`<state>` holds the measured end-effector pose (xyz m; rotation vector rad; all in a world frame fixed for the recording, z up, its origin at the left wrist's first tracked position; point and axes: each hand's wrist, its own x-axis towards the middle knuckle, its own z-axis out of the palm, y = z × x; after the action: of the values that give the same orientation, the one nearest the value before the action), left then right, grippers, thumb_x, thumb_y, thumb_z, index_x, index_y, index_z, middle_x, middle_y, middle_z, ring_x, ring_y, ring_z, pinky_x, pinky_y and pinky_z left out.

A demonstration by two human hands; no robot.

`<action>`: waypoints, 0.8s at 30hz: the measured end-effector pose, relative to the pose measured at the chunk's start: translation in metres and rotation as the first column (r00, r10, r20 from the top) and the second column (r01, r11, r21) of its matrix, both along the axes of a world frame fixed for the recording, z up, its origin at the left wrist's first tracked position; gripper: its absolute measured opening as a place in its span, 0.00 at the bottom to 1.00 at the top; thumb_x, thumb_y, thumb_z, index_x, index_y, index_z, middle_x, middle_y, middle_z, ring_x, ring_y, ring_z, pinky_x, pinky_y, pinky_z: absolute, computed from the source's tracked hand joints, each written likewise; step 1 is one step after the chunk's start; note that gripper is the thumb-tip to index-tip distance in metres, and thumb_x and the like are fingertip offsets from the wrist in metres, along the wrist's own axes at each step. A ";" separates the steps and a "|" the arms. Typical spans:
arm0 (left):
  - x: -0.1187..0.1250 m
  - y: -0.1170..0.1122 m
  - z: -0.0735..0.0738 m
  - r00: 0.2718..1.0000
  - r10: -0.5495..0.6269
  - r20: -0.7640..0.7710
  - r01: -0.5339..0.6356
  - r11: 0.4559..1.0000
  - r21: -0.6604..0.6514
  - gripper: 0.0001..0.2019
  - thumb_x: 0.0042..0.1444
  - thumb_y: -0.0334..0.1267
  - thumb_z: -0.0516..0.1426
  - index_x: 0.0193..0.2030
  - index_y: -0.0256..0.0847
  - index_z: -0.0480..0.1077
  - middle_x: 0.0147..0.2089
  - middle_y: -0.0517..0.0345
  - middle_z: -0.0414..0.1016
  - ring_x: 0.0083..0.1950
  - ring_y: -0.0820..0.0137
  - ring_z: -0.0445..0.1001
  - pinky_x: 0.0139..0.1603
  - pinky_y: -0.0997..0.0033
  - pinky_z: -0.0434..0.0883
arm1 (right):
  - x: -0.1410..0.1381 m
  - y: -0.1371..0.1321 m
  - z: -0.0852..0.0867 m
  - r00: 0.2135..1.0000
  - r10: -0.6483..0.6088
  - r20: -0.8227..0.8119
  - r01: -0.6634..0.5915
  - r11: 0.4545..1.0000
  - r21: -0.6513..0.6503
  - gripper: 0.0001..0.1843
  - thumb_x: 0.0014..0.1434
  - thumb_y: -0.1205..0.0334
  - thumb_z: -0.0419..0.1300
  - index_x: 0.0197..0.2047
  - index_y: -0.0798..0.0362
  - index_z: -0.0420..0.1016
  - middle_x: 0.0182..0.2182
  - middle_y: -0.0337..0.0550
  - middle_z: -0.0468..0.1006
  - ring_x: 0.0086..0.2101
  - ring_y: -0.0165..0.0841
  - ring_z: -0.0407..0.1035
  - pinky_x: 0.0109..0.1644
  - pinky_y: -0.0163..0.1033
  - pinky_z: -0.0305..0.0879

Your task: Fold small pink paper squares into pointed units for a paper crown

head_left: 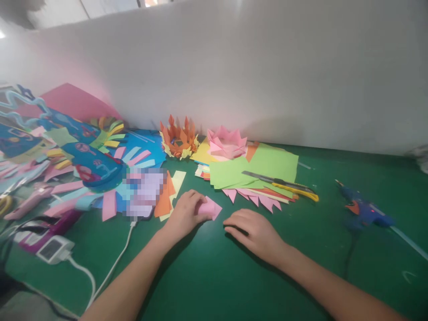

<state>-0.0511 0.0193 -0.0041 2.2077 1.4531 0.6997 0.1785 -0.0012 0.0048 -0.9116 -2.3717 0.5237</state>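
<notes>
My left hand (185, 214) rests on the green mat (214, 276) with its fingers curled round a small folded piece of pink paper (210, 207). Just right of it, my right hand (256, 232) lies palm down on the mat with its fingers bent loosely and nothing visible in it. A stack of coloured paper sheets (264, 171) with a green sheet on top lies just beyond both hands.
A yellow utility knife (287, 183) lies on the paper stack. Folded pink (226, 143) and orange (177, 137) paper flowers stand near the white wall. A blue glue gun (363, 209) lies at right. Paper crafts (83, 156), a charger (55, 249) and its white cable fill the left.
</notes>
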 end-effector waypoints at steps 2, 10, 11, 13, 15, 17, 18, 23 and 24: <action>0.001 0.001 -0.001 1.000 0.015 0.015 -0.015 1.000 -0.013 0.16 0.47 0.44 0.64 0.39 0.41 0.66 0.41 0.55 0.68 0.43 0.63 0.67 0.42 0.64 0.64 | 0.000 0.000 -0.006 1.000 -0.002 -0.029 0.002 1.000 -0.031 0.09 0.64 0.62 0.52 0.39 0.52 0.74 0.34 0.44 0.78 0.35 0.34 0.69 0.40 0.40 0.64; 0.007 0.001 0.001 0.996 0.072 0.051 -0.072 0.997 -0.006 0.14 0.46 0.39 0.64 0.37 0.40 0.65 0.38 0.58 0.70 0.40 0.65 0.66 0.40 0.67 0.63 | 0.004 0.002 0.001 0.987 0.146 0.069 -0.143 0.988 -0.052 0.14 0.64 0.60 0.52 0.52 0.49 0.68 0.53 0.46 0.71 0.52 0.37 0.63 0.56 0.47 0.59; 0.008 0.000 0.002 0.995 0.078 0.055 -0.077 0.997 -0.009 0.13 0.47 0.38 0.64 0.36 0.40 0.65 0.37 0.58 0.70 0.39 0.65 0.66 0.39 0.68 0.62 | 0.003 0.002 0.003 0.981 0.168 0.101 -0.162 0.985 -0.066 0.16 0.63 0.59 0.52 0.54 0.49 0.67 0.55 0.46 0.69 0.54 0.38 0.61 0.58 0.47 0.57; 0.009 0.000 0.003 0.994 0.093 0.062 -0.092 0.996 -0.019 0.12 0.47 0.37 0.64 0.36 0.40 0.65 0.36 0.59 0.70 0.38 0.66 0.66 0.37 0.69 0.62 | 0.001 0.002 0.005 0.966 0.207 0.157 -0.193 0.976 -0.099 0.18 0.63 0.56 0.52 0.55 0.49 0.65 0.58 0.45 0.65 0.57 0.38 0.58 0.60 0.48 0.55; 0.010 0.000 0.003 0.992 0.103 0.072 -0.102 0.995 -0.023 0.13 0.47 0.36 0.63 0.36 0.40 0.64 0.36 0.59 0.69 0.39 0.66 0.66 0.37 0.69 0.63 | 0.001 0.002 0.006 0.955 0.226 0.192 -0.205 0.971 -0.126 0.19 0.64 0.55 0.51 0.56 0.49 0.64 0.59 0.45 0.64 0.58 0.38 0.56 0.61 0.48 0.53; 0.010 0.000 0.004 0.991 0.094 0.090 -0.093 0.996 -0.015 0.13 0.47 0.36 0.63 0.37 0.40 0.64 0.37 0.58 0.68 0.40 0.66 0.66 0.39 0.69 0.63 | 0.001 0.002 0.006 0.952 0.227 0.206 -0.200 0.969 -0.142 0.19 0.64 0.54 0.51 0.57 0.49 0.64 0.60 0.45 0.63 0.58 0.38 0.55 0.62 0.48 0.52; 0.010 0.000 0.004 0.991 0.086 0.100 -0.086 0.996 -0.010 0.13 0.47 0.36 0.63 0.37 0.40 0.64 0.38 0.59 0.68 0.41 0.66 0.67 0.40 0.69 0.63 | 0.001 0.003 0.006 0.952 0.223 0.208 -0.195 0.970 -0.147 0.19 0.64 0.54 0.51 0.57 0.49 0.64 0.60 0.45 0.63 0.59 0.38 0.55 0.62 0.48 0.52; 0.009 0.000 0.004 0.984 0.123 0.127 -0.117 0.992 -0.051 0.13 0.46 0.34 0.63 0.36 0.41 0.63 0.37 0.60 0.69 0.40 0.67 0.67 0.40 0.70 0.64 | 0.002 0.003 0.005 0.955 0.219 0.202 -0.190 0.970 -0.154 0.20 0.64 0.54 0.51 0.57 0.50 0.64 0.60 0.47 0.62 0.59 0.38 0.55 0.62 0.47 0.53; 0.009 0.000 0.004 0.982 0.138 0.131 -0.130 0.989 -0.069 0.13 0.45 0.33 0.63 0.36 0.41 0.63 0.37 0.61 0.69 0.39 0.68 0.68 0.39 0.70 0.64 | 0.002 0.003 0.005 0.955 0.218 0.201 -0.189 0.970 -0.155 0.20 0.64 0.54 0.51 0.57 0.50 0.63 0.60 0.47 0.62 0.59 0.38 0.56 0.62 0.47 0.53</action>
<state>-0.0421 0.0196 0.0002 1.9906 1.5438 0.8220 0.1801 0.0021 0.0096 -0.8210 -2.6753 0.7030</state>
